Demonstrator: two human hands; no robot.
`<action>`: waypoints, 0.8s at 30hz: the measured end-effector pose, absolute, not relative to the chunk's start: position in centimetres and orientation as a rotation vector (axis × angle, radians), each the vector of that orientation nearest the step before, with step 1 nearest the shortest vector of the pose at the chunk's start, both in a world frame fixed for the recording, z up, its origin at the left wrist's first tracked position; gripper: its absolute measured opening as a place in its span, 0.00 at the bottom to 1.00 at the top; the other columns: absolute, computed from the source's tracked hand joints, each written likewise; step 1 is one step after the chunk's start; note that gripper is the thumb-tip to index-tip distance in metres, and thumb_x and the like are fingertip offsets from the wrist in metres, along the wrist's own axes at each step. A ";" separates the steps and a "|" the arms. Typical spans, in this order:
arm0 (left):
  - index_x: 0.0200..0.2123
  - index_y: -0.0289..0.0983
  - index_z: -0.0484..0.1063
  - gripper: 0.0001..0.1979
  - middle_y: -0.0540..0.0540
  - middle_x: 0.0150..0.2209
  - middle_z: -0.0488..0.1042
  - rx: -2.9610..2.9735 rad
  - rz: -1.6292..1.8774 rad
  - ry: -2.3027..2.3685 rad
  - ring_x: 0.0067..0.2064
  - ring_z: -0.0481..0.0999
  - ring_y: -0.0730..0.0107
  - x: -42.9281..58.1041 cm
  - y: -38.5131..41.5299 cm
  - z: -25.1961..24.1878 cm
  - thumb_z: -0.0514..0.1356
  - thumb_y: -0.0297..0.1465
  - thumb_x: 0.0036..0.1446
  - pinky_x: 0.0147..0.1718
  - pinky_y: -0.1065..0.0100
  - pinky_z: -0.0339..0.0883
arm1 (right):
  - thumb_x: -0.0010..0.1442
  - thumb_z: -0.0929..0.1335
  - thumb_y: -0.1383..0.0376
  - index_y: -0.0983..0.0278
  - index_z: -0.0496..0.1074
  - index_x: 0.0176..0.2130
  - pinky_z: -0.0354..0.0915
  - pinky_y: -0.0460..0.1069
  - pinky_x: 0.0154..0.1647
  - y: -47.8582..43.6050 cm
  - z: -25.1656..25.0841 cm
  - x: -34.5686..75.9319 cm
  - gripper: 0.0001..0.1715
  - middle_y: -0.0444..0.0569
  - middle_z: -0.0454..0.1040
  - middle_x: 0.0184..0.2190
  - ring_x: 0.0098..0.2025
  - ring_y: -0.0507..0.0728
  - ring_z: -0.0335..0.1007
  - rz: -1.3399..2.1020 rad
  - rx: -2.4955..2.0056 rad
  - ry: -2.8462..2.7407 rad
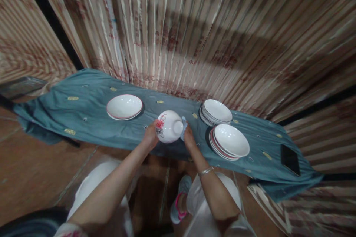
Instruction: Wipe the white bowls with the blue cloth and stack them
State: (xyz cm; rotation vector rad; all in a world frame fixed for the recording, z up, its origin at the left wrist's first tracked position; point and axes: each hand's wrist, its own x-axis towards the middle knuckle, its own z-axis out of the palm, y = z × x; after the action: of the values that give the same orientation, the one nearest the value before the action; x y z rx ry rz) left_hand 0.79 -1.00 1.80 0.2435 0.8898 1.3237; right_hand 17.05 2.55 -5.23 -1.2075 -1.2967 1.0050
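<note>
Above the front of the cloth-covered table, a white bowl (170, 127) with a red flower print is tipped on its side, its foot turned to the right. My left hand (151, 134) grips its rim side, near the flowers. A pale blue cloth (184, 126) is in my right hand (189, 136), pressed against the bowl's foot. To the right stand two stacks of white dishes, the rear stack (217, 111) and the front stack (231, 140). On the left lies a white dish (124, 106) with a red rim.
A dark phone (290, 159) rests at the table's right end. The green-blue tablecloth (94, 118) hangs over the edges. A pleated curtain (178, 33) rises right behind the table, and dark poles stand at both sides.
</note>
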 end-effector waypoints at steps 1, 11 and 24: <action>0.31 0.32 0.75 0.14 0.42 0.29 0.80 0.258 1.331 0.896 0.39 0.80 0.61 0.9 -1.0 1.7 0.53 0.32 0.61 0.42 0.64 0.73 | 0.62 0.58 0.46 0.64 0.67 0.58 0.54 0.59 0.66 2.7 -5.0 17.2 0.34 0.53 0.71 0.57 0.62 0.59 0.63 1.029 -1.225 -1.299; 0.24 0.34 0.75 0.10 0.46 0.20 0.76 0.413 1.422 1.031 0.33 0.79 0.59 1.1 -1.0 1.6 0.63 0.35 0.51 0.34 0.65 0.70 | 0.63 0.58 0.46 0.63 0.70 0.56 0.54 0.57 0.67 3.9 -2.8 17.3 0.33 0.52 0.71 0.58 0.63 0.59 0.62 0.971 -1.260 -1.506; 0.25 0.34 0.76 0.11 0.44 0.24 0.78 0.512 1.411 1.019 0.35 0.78 0.56 1.6 -0.3 0.0 0.65 0.37 0.48 0.37 0.62 0.68 | 0.67 0.56 0.55 0.59 0.66 0.59 0.52 0.58 0.67 2.1 2.0 15.9 0.27 0.48 0.66 0.61 0.64 0.58 0.59 0.576 -1.214 -1.927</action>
State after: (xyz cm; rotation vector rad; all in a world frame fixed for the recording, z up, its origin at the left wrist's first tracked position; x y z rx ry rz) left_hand 1.57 -0.31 -0.04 0.5124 1.0185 1.4113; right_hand 15.94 2.06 1.99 -1.2143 -1.9273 0.5758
